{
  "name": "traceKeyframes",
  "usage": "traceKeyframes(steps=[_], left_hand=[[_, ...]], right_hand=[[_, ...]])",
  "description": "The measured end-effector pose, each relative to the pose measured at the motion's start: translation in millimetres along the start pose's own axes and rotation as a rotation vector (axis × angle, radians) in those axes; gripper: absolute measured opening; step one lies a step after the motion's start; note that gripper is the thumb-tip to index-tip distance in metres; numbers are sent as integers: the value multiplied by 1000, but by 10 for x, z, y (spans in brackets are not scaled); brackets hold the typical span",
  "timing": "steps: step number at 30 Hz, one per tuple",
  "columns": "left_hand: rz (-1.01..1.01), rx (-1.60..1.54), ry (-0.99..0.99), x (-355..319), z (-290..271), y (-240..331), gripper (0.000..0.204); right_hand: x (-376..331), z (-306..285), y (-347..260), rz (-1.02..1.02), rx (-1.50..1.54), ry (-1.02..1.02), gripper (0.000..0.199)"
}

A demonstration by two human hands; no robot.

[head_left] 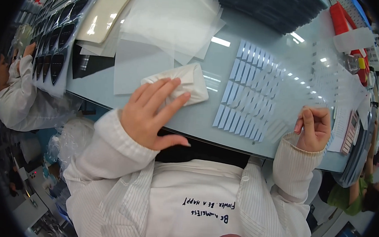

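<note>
My left hand lies with its fingers stretched out and its thumb apart, fingertips resting on a white cloth-wrapped pad. The pad sits on the glass-topped table, left of several rows of narrow pale-blue strips. Towards the table's right front, my right hand is closed, fingers curled in and thumb against them. Whether anything is between those fingers is hidden. Just left of it, faint see-through film with rows of small marks seems to spread over the table.
Translucent white sheets overlap behind the pad, beside a cream folder. Dark shield-shaped pieces on a sheet hang at the left edge. A dark stack stands at the back. A pink calculator lies far right. Other people work on both sides.
</note>
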State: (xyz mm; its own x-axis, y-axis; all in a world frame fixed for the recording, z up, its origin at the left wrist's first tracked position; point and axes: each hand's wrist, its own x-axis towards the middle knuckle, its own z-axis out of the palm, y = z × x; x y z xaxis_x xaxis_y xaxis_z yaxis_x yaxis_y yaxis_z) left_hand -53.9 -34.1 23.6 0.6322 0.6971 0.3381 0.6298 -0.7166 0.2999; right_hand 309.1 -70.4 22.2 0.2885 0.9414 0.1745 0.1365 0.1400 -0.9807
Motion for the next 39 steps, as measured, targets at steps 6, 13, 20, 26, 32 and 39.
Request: traceKeyframes(steps=[6, 13, 20, 26, 32, 39], left_hand=[[136, 62, 136, -506, 229, 150, 50], [158, -363, -106, -272, -103, 394, 42], [309, -158, 16, -166, 194, 444, 27], [300, -134, -5, -161, 242, 412, 25], [283, -155, -37, -135, 185, 435, 23], [281, -152, -40, -132, 172, 434, 23]], right_hand=[[12, 0, 24, 171, 20, -148, 10], [54, 71, -9, 267, -49, -222, 12], [64, 74, -51, 287, -69, -200, 12], [67, 69, -51, 280, -74, -193, 12], [76, 51, -124, 288, -94, -189, 12], [70, 27, -123, 270, -100, -206, 11]])
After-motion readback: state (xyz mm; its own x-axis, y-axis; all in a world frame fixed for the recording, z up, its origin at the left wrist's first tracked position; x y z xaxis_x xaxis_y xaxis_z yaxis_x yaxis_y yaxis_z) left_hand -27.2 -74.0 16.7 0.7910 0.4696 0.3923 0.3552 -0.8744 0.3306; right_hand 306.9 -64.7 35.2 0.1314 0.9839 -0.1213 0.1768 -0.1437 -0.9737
